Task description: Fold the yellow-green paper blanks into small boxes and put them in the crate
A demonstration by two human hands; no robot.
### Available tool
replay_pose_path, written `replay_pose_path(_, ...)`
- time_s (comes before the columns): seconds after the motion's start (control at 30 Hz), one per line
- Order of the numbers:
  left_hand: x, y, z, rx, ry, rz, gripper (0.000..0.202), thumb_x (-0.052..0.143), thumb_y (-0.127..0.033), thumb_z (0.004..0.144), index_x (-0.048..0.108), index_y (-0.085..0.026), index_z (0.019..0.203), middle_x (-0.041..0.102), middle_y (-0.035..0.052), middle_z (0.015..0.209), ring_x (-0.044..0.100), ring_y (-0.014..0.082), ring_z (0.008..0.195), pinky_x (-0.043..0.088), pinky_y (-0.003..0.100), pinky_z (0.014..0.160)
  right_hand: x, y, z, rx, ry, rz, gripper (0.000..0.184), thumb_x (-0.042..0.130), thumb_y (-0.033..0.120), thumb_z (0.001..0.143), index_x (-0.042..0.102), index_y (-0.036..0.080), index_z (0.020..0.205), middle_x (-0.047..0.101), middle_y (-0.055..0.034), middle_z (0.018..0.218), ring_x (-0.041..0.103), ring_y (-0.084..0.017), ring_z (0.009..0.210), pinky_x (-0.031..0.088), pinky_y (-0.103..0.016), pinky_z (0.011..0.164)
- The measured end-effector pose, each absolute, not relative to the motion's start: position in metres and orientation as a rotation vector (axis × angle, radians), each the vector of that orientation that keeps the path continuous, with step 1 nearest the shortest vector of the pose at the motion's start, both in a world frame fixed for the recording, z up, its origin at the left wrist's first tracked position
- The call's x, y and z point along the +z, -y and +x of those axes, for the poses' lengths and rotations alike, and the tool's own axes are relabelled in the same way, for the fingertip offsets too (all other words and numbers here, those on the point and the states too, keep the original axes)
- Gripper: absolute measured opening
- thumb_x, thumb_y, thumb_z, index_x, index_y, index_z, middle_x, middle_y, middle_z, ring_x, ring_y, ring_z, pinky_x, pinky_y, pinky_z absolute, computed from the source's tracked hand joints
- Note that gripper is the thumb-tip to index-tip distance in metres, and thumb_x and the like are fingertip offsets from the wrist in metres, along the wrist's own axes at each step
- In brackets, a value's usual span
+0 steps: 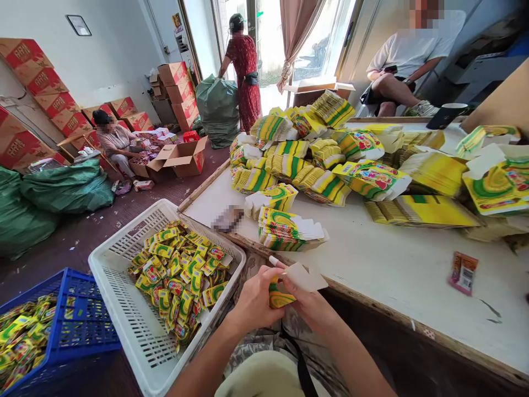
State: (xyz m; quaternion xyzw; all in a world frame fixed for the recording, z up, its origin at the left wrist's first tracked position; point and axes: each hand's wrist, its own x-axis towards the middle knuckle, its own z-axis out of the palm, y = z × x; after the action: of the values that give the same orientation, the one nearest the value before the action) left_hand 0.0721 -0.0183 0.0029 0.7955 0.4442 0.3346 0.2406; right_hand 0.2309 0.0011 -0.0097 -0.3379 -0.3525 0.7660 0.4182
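Observation:
A small yellow and green printed carton (281, 298) is held between my two hands over my lap, its white flaps (306, 277) standing out toward the table. My left hand (258, 295) grips its left side, with the fingers curled. On the other side, my right hand (308, 303) closes its thumb and fingers on the carton near the flaps. Just beyond my hands, a stack of flat cartons (289, 229) lies at the table's edge. To my left stands a white plastic basket (132, 336) holding many small yellow and green cartons (182, 275).
Bundles of flat cartons (306, 165) are heaped along the white table (384, 259). A small printed packet (463, 273) lies at right, a dark cup (448, 116) behind. A blue crate (78, 314) stands left. Three other people sit or stand farther off, among red boxes (53, 105) and green sacks (68, 187).

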Motion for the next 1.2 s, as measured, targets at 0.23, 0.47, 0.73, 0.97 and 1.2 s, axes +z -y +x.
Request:
replay_pose_path(0.23,0.004,0.009,0.068,0.759,-1.282,2.095,0.070,0.064,-0.011,0.061,0.038,-0.024,0.125,0.059,0.0069,0.109,0.064,0.0258,0.093,0.052,0.036,0.076,-0.018,0.001,0.231,1.396,1.450,-0.959,0.068,0.054,0.066,0.089,0.051,0.026,0.144,0.055,-0.0144,0.146,0.052,-0.032,0.135,0.045,-0.052,0.110)
replay_pose_path(0.47,-0.003,0.006,0.064,0.843,-1.380,1.945,0.073,0.065,-0.010,0.060,0.035,-0.021,0.126,0.053,0.0103,0.114,0.061,0.0246,0.094,0.052,0.038,0.078,-0.017,0.003,0.229,0.853,1.920,-0.933,0.049,0.047,0.015,0.094,0.056,0.029,0.140,0.051,-0.0107,0.150,0.052,-0.025,0.136,0.048,-0.043,0.110)
replay_pose_path(0.73,0.016,0.011,0.045,0.884,-1.536,2.008,0.052,0.079,-0.026,0.066,0.058,-0.021,0.113,0.063,0.0073,0.104,0.061,0.0251,0.097,0.052,0.039,0.085,-0.025,-0.004,0.245,0.814,1.960,-0.950,0.039,0.055,0.027,0.096,0.060,0.026,0.135,0.044,-0.0130,0.155,0.050,-0.029,0.137,0.049,-0.046,0.108)
replay_pose_path(0.97,0.024,0.010,0.045,0.844,-1.407,2.019,0.053,0.080,-0.027,0.063,0.064,-0.022,0.113,0.069,0.0068,0.104,0.066,0.0241,0.094,0.053,0.037,0.084,0.003,-0.010,0.263,0.927,2.048,-0.916,0.016,0.062,0.030,0.093,0.074,0.025,0.102,0.062,-0.0116,0.135,0.064,-0.027,0.120,0.054,-0.042,0.099)
replay_pose_path(1.2,0.028,0.005,0.042,0.856,-1.440,2.074,0.053,0.080,-0.028,0.065,0.064,-0.022,0.115,0.068,0.0083,0.105,0.065,0.0255,0.097,0.053,0.038,0.087,0.000,-0.012,0.252,0.948,1.898,-0.970,0.011,0.070,0.029,0.085,0.074,0.023,0.094,0.060,-0.0132,0.137,0.061,-0.030,0.123,0.052,-0.046,0.100)
